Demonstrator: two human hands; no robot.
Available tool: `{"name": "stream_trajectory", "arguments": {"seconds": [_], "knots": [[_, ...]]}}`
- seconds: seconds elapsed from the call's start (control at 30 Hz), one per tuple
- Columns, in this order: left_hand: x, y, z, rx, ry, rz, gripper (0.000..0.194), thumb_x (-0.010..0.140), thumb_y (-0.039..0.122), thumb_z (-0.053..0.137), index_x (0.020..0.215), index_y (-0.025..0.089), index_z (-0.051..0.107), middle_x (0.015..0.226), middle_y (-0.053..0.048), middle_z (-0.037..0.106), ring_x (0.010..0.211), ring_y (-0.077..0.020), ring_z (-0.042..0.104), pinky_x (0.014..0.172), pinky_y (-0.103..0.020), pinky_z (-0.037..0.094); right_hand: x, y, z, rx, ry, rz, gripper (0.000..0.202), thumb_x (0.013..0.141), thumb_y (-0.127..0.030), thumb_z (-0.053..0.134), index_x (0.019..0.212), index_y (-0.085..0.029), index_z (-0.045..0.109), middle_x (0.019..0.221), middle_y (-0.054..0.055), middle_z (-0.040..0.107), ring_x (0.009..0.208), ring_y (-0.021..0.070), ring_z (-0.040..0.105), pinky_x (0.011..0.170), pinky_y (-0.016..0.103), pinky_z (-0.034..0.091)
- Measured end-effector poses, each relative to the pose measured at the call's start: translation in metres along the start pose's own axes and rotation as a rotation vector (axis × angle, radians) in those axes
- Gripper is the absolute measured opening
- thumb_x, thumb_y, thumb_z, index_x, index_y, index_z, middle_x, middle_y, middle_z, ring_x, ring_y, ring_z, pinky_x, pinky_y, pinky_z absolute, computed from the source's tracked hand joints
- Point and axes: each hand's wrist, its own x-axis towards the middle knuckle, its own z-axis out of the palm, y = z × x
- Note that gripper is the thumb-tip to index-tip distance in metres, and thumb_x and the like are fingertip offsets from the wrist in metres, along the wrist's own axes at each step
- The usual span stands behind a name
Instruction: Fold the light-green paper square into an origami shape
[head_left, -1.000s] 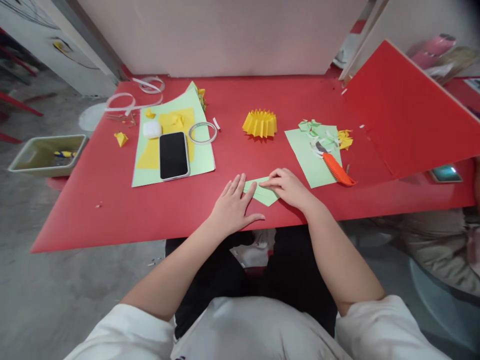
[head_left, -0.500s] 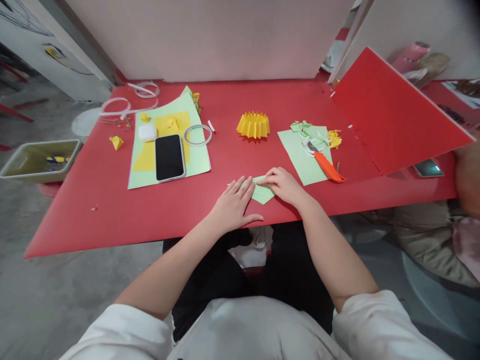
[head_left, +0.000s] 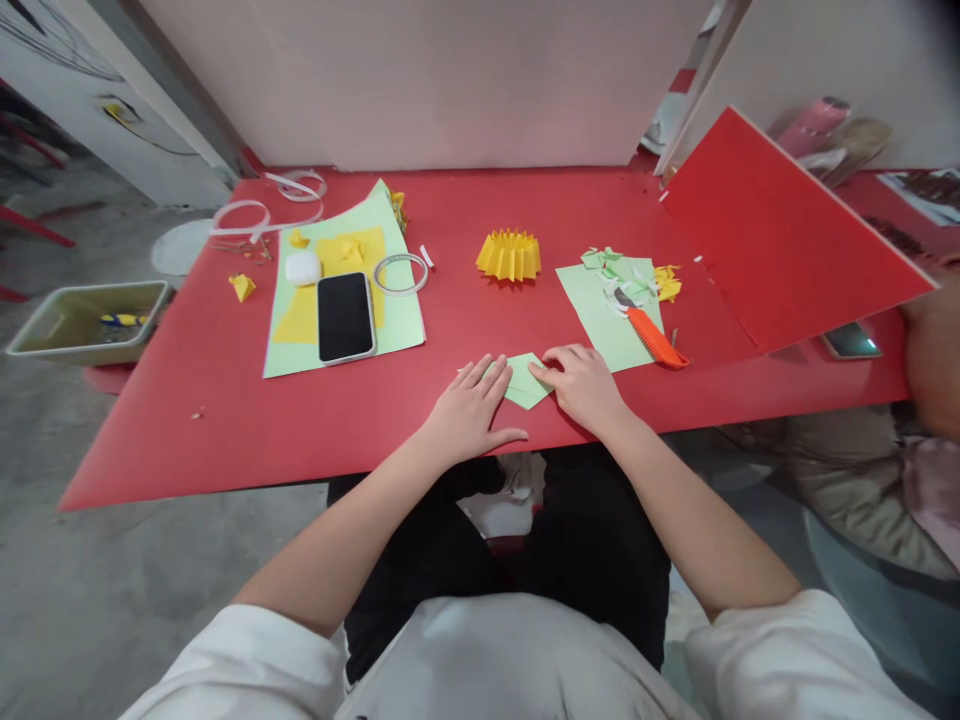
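Observation:
A small folded piece of light green paper (head_left: 529, 384) lies on the red table near its front edge, between my hands. My left hand (head_left: 466, 410) is flat over the paper's left part, fingers stretched and thumb apart. At the paper's right corner, my right hand (head_left: 587, 388) grips the edge, thumb on top and the other fingers bent; their tips are partly hidden. Beyond the hands stands a pleated yellow paper piece (head_left: 509, 256). To the right, an orange-handled utility knife (head_left: 651, 333) rests partly on a green sheet (head_left: 594, 302) with green paper scraps.
On the left, a phone (head_left: 346, 318), a white case (head_left: 303, 267) and a tape ring (head_left: 400, 274) lie on green and yellow sheets. A red board (head_left: 780, 240) leans up at right, beside another person's arm (head_left: 930, 350). A bin (head_left: 86, 350) stands left of the table (head_left: 195, 450).
My right hand has slid rightward across the green paper to its right corner, uncovering more of it. My left hand stays flat in place. The view has shifted slightly.

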Motion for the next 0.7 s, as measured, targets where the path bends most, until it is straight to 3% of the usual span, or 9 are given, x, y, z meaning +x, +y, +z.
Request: {"name": "stream_trajectory", "arguments": {"seconds": [0.17, 0.27, 0.37, 0.43, 0.7], "knots": [[-0.001, 0.001, 0.0, 0.001, 0.007, -0.004, 0.093, 0.077, 0.074, 0.032, 0.141, 0.007, 0.026, 0.147, -0.018, 0.028, 0.138, -0.0307, 0.02, 0.11, -0.047, 0.021, -0.006, -0.002, -0.007, 0.015, 0.063, 0.109, 0.039, 0.082, -0.007, 0.042, 0.108, -0.025, 0.065, 0.106, 0.009, 0.062, 0.099, 0.0244, 0.05, 0.079, 0.039, 0.038], [-0.001, 0.001, 0.001, -0.004, 0.02, -0.003, 0.091, 0.078, 0.072, 0.033, 0.141, 0.007, 0.026, 0.147, -0.017, 0.029, 0.137, -0.0315, 0.021, 0.109, -0.048, 0.021, 0.004, -0.023, -0.005, 0.17, 0.157, 0.143, 0.036, 0.086, -0.01, 0.039, 0.11, -0.02, 0.065, 0.104, 0.01, 0.063, 0.099, 0.0228, 0.052, 0.084, 0.037, 0.041], [-0.001, 0.001, 0.001, -0.018, 0.035, 0.004, 0.087, 0.08, 0.069, 0.033, 0.14, 0.006, 0.026, 0.145, -0.017, 0.033, 0.137, -0.0311, 0.022, 0.109, -0.047, 0.021, 0.014, -0.044, 0.004, 0.289, 0.157, 0.068, 0.036, 0.089, -0.015, 0.037, 0.118, -0.016, 0.06, 0.103, 0.01, 0.064, 0.097, 0.0219, 0.052, 0.087, 0.035, 0.043], [-0.001, 0.001, 0.001, -0.028, 0.039, -0.001, 0.086, 0.081, 0.067, 0.034, 0.14, 0.006, 0.027, 0.144, -0.018, 0.034, 0.137, -0.03, 0.021, 0.11, -0.046, 0.02, 0.018, -0.05, 0.012, 0.316, 0.15, 0.099, 0.035, 0.091, -0.019, 0.037, 0.117, -0.018, 0.06, 0.098, 0.01, 0.063, 0.091, 0.0218, 0.052, 0.082, 0.036, 0.044], [-0.005, 0.004, 0.0, -0.021, 0.049, -0.045, 0.081, 0.083, 0.063, 0.036, 0.14, 0.005, 0.028, 0.146, -0.018, 0.03, 0.137, -0.0264, 0.024, 0.112, -0.043, 0.019, 0.015, -0.043, 0.023, 0.311, 0.177, 0.136, 0.031, 0.091, -0.025, 0.04, 0.108, -0.02, 0.066, 0.092, 0.009, 0.061, 0.084, 0.0209, 0.049, 0.077, 0.034, 0.042]]}}
